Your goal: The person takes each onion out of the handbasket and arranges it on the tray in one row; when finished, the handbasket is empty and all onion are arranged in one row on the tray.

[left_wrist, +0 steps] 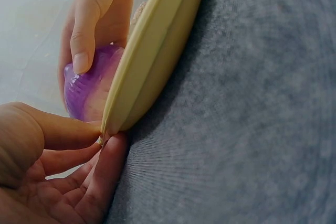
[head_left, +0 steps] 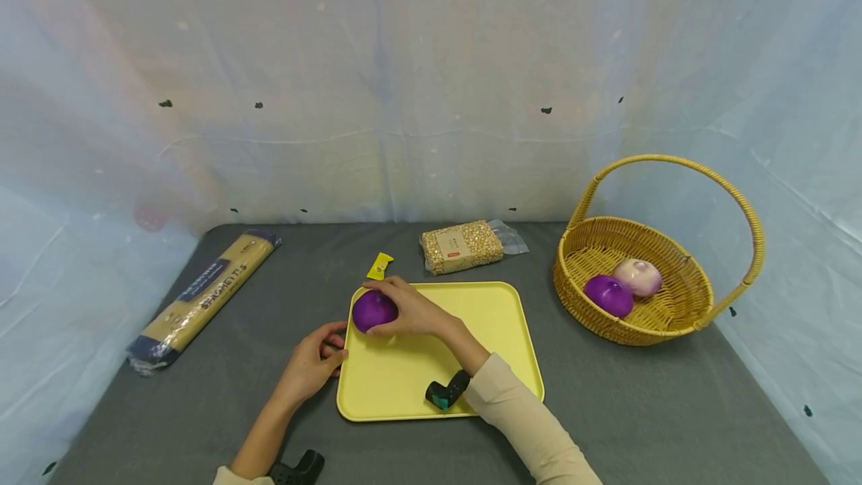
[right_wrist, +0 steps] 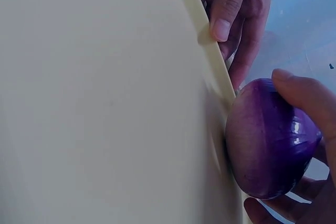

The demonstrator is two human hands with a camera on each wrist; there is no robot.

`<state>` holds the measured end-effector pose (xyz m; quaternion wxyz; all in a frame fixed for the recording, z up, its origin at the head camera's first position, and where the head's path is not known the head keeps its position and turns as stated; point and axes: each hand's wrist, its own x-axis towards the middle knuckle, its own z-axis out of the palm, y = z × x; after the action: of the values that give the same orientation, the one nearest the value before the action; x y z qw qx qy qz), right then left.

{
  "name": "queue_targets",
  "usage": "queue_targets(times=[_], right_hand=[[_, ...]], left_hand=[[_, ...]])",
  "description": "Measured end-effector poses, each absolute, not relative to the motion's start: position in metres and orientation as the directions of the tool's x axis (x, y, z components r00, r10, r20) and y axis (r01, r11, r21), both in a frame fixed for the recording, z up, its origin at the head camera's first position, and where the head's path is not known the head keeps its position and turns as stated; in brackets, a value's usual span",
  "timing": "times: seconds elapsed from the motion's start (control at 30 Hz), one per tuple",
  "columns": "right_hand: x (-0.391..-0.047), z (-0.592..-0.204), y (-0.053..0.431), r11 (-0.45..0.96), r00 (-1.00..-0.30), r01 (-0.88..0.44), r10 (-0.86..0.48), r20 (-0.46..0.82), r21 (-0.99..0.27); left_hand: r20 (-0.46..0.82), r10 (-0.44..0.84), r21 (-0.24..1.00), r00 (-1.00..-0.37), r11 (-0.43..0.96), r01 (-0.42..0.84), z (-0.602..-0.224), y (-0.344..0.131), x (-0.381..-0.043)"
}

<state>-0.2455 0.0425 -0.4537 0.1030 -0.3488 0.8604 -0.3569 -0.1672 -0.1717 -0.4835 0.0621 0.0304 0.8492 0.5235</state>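
Purple and glossy, the onion (head_left: 374,310) sits at the far left corner of the yellow tray (head_left: 481,320) in the head view. The right hand (head_left: 416,313) grips it, reaching around from its right side. The left hand (head_left: 313,361) is at the tray's left edge, just beside the onion but apart from it. Well to the right, the wicker basket (head_left: 598,325) holds another purple onion (head_left: 608,296) and a paler one (head_left: 637,277), side by side.

From the left wrist, the left hand pinches the tray's rim between thumb and fingers. The right thumb lies along the onion's dark upper skin; the rim hides its lower side. Such a thin, smooth lip looks stiff enough to be pinched without bending.

From the right wrist, the right hand's thumb presses one side of the onion and fingers curl around the other, near the pointed end. Its paler side faces the tray surface; whether they touch is hard to tell. I judge it firm and fairly light, a one-hand load, but its shine and roundness suggest it could slip or roll. A hold around its widest part, thumb opposite fingers, seems surest; the tapering tip offers less to grip. Hard squeezing seems unnecessary, and light knocks should do little harm.
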Motion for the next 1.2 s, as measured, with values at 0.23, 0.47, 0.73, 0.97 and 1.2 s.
queue_targets(times=[0.23,0.47,0.73,0.97,1.2], right_hand=[[-0.245,-0.455,0.044,0.510,-0.740,-0.524,-0.669,0.068,-0.682],[-0.244,-0.453,0.044,0.516,-0.747,-0.515,-0.662,0.062,-0.685],[-0.243,-0.451,0.044,0.506,-0.740,-0.523,-0.669,0.071,-0.686],[-0.241,-0.446,0.046,0.496,-0.737,-0.533,-0.671,0.087,-0.686],[-0.240,-0.439,0.053,0.467,-0.737,-0.546,-0.662,0.134,-0.695]], left_hand=[[-0.079,0.115,0.892,-0.990,0.451,-0.019,-0.485,-0.171,-0.167],[-0.078,0.117,0.896,-0.990,0.443,-0.018,-0.484,-0.172,-0.167],[-0.073,0.118,0.893,-0.990,0.449,-0.013,-0.484,-0.172,-0.167],[-0.072,0.122,0.894,-0.990,0.448,-0.010,-0.485,-0.172,-0.168],[-0.057,0.119,0.898,-0.991,0.439,0.001,-0.484,-0.172,-0.168]])
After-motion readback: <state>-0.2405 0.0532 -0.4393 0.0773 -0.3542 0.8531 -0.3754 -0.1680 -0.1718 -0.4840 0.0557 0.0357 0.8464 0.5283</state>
